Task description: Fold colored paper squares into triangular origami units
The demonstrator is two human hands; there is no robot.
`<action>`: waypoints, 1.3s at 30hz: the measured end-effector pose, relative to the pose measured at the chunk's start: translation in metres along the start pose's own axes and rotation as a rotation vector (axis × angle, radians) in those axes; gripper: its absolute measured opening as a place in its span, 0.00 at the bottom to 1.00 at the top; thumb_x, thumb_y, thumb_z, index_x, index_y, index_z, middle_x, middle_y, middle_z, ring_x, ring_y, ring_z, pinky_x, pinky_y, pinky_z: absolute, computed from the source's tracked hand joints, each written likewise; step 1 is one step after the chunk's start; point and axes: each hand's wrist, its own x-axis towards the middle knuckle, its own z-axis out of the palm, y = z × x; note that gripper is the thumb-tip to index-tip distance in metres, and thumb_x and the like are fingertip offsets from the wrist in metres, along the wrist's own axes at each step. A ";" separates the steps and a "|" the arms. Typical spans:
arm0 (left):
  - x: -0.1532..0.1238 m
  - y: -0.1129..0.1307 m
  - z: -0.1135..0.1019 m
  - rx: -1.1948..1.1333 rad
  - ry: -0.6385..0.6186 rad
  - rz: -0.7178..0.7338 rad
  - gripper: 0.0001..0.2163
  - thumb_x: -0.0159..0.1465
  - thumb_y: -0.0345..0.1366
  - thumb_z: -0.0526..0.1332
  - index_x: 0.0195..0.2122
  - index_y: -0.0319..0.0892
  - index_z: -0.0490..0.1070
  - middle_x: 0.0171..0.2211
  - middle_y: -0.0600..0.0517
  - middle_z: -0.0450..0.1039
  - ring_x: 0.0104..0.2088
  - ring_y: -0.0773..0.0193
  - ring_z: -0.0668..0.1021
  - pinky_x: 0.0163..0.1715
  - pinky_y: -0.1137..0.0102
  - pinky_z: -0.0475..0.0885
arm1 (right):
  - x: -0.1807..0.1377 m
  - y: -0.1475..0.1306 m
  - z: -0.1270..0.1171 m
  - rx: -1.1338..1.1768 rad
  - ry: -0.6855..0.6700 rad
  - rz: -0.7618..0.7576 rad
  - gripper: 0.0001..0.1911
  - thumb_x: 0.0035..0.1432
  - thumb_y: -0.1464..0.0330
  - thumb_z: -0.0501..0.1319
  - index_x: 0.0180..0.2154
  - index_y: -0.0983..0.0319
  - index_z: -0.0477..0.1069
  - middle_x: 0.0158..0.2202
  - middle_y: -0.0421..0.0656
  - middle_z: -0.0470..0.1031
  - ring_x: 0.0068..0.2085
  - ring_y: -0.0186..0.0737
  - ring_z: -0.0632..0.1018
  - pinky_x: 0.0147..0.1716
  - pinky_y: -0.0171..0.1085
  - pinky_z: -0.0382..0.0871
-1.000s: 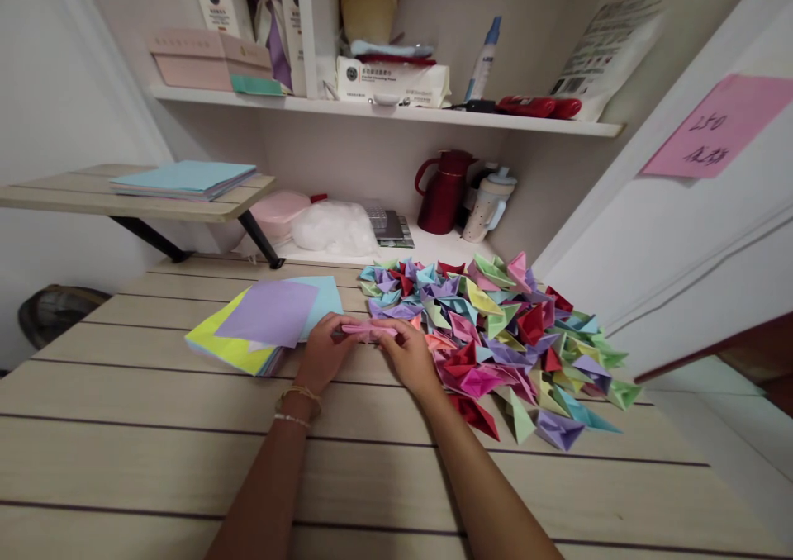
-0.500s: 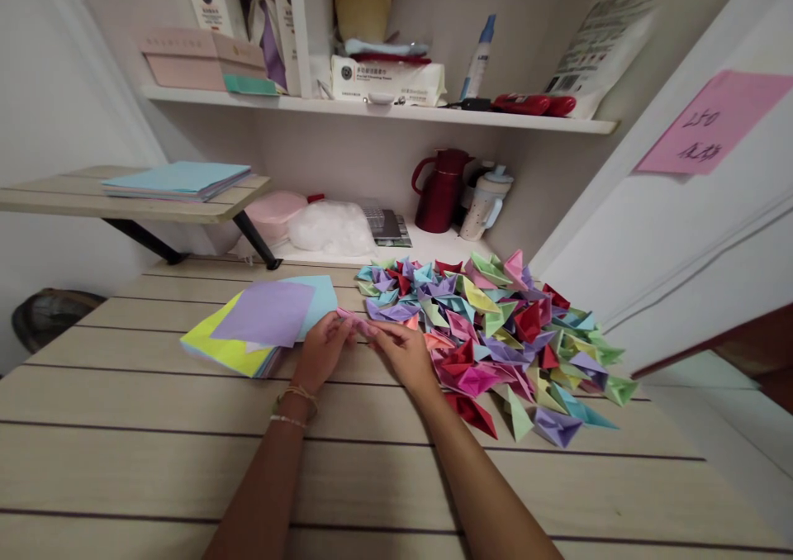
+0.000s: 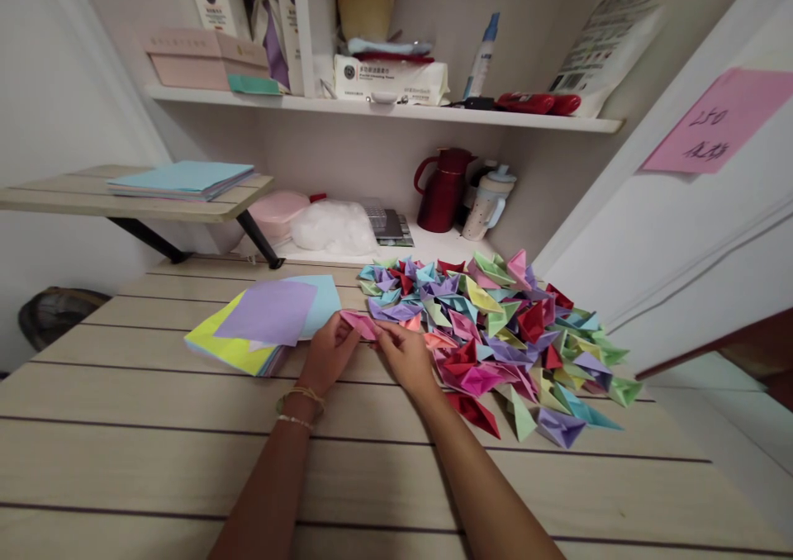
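Observation:
Between my two hands is a small piece of folded pink paper, held just above the table. My left hand pinches its left end, thumb and fingers closed. At its right end my right hand grips it the same way. Close by on the right spreads a heap of folded paper boats in many colours. To the left of my left hand lies a stack of paper sheets, with a purple sheet on top, a yellow sheet below it and a light blue sheet beside it.
A low wooden stand bears a stack of blue-topped paper at the back left. Behind the table are a white plastic bag, a red jug and a pale bottle. A shelf hangs above.
The folded pink paper has turned so that more of its flat face shows between my fingers. My hands have stayed nearly in place. The whole view has shifted slightly.

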 end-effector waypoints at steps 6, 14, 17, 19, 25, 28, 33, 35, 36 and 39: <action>-0.002 0.005 0.001 0.174 -0.047 0.175 0.18 0.60 0.33 0.55 0.52 0.42 0.66 0.42 0.47 0.72 0.38 0.62 0.74 0.42 0.66 0.68 | -0.006 -0.012 -0.001 -0.233 0.106 -0.073 0.19 0.55 0.68 0.53 0.49 0.59 0.70 0.28 0.42 0.77 0.27 0.37 0.74 0.28 0.32 0.65; 0.002 0.006 -0.001 -0.028 -0.069 0.207 0.15 0.62 0.36 0.54 0.48 0.43 0.71 0.40 0.48 0.74 0.36 0.64 0.74 0.41 0.67 0.69 | 0.002 -0.002 -0.003 0.350 0.011 0.087 0.18 0.53 0.66 0.54 0.45 0.62 0.73 0.18 0.38 0.72 0.22 0.35 0.73 0.24 0.32 0.67; 0.003 0.007 -0.001 -0.143 -0.050 0.117 0.13 0.60 0.38 0.57 0.44 0.42 0.74 0.40 0.48 0.76 0.33 0.65 0.75 0.37 0.68 0.71 | 0.006 0.001 -0.005 0.510 0.021 0.131 0.14 0.50 0.65 0.59 0.38 0.63 0.75 0.19 0.39 0.73 0.22 0.35 0.74 0.23 0.32 0.67; 0.002 0.008 -0.001 -0.217 -0.019 0.061 0.13 0.57 0.38 0.60 0.42 0.41 0.76 0.40 0.48 0.77 0.36 0.62 0.77 0.38 0.67 0.72 | 0.006 0.001 -0.006 0.550 0.001 0.136 0.13 0.47 0.64 0.62 0.36 0.62 0.75 0.20 0.39 0.74 0.22 0.34 0.74 0.23 0.31 0.66; 0.001 0.011 -0.002 -0.291 0.070 -0.032 0.13 0.51 0.39 0.65 0.36 0.40 0.77 0.37 0.47 0.78 0.37 0.58 0.78 0.41 0.63 0.73 | 0.005 -0.002 -0.005 0.551 -0.025 0.151 0.14 0.40 0.62 0.68 0.31 0.63 0.75 0.20 0.38 0.72 0.21 0.32 0.71 0.22 0.31 0.65; 0.001 0.010 -0.001 -0.323 0.039 -0.059 0.14 0.50 0.38 0.66 0.38 0.39 0.77 0.36 0.47 0.79 0.36 0.59 0.79 0.40 0.64 0.74 | 0.006 -0.002 -0.005 0.550 0.006 0.159 0.15 0.41 0.59 0.68 0.28 0.63 0.74 0.21 0.39 0.73 0.22 0.32 0.71 0.23 0.32 0.65; 0.000 0.011 0.002 -0.316 -0.087 -0.061 0.13 0.52 0.38 0.65 0.38 0.40 0.77 0.38 0.48 0.78 0.39 0.58 0.78 0.43 0.64 0.73 | 0.007 -0.003 -0.006 0.491 0.076 0.120 0.15 0.47 0.55 0.63 0.24 0.62 0.71 0.20 0.38 0.70 0.22 0.32 0.69 0.23 0.32 0.64; 0.000 0.012 0.003 -0.310 -0.112 -0.052 0.14 0.54 0.39 0.63 0.40 0.41 0.76 0.41 0.48 0.77 0.42 0.58 0.78 0.45 0.64 0.72 | 0.006 -0.003 -0.007 0.470 0.072 0.109 0.15 0.48 0.55 0.63 0.25 0.62 0.71 0.19 0.37 0.69 0.22 0.32 0.69 0.23 0.32 0.63; 0.000 0.012 0.003 -0.309 -0.125 -0.047 0.14 0.55 0.39 0.63 0.42 0.41 0.75 0.43 0.47 0.76 0.43 0.58 0.77 0.46 0.63 0.71 | 0.006 -0.003 -0.007 0.461 0.053 0.107 0.15 0.48 0.55 0.63 0.26 0.62 0.72 0.19 0.37 0.69 0.22 0.33 0.69 0.23 0.32 0.63; 0.001 0.012 0.003 -0.291 -0.155 -0.030 0.17 0.55 0.39 0.62 0.45 0.41 0.74 0.46 0.47 0.74 0.46 0.57 0.76 0.48 0.62 0.69 | 0.005 -0.005 -0.006 0.430 -0.040 0.113 0.15 0.47 0.56 0.64 0.30 0.62 0.72 0.20 0.37 0.70 0.23 0.33 0.70 0.23 0.31 0.63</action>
